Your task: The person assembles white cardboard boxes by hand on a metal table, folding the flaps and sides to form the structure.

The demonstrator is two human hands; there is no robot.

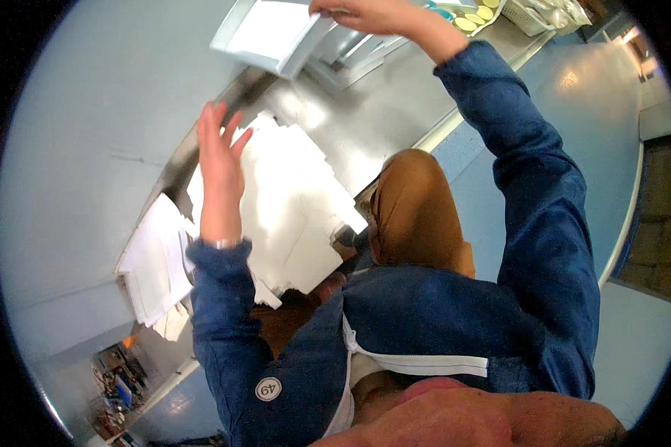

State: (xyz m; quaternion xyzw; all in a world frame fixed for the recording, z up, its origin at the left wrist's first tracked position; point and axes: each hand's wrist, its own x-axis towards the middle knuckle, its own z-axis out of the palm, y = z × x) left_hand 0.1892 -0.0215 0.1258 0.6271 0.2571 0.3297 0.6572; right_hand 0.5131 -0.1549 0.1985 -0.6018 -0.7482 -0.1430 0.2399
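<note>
My right hand (369,15) reaches to the top of the view, its fingers at the rim of a white open box (265,33) with a pale inside. The fingers look closed on that rim, though the hand is partly cut off by the picture's edge. My left hand (220,160) is raised with fingers apart and holds nothing. Below and beside it lies a heap of flat white cut card sheets (294,201), stacked unevenly. More white sheets (156,261) lean against the wall left of my left wrist.
A shiny metal worktable (350,138) runs along the pale wall (97,141). Round yellow pieces (466,24) and a white basket (528,18) holding plastic bags are at the top right. Assorted tools (119,387) lie at the lower left. Blue floor (473,194) shows beyond my knee.
</note>
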